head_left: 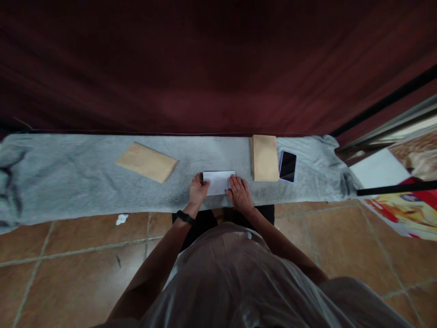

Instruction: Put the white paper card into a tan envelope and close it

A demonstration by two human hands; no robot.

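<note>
A folded sheet of white paper [217, 183] lies on the grey cloth close to its front edge, between my two hands. My left hand [198, 189] grips the left end of the paper, thumb on top and fingers at the edge. On the right end rests my right hand [240, 192], pressing down with its fingers stretched out and slightly apart. A single brown envelope [146, 161] lies at an angle to the left. To the right is a stack of brown envelopes [266, 158].
A phone [287, 166] with a dark screen lies right of the stack. The long surface under grey cloth [78, 182] backs onto a dark red curtain [218, 109]. A white board [379, 168] and a colourful box [406, 212] stand far right, near a dark bar [396, 188].
</note>
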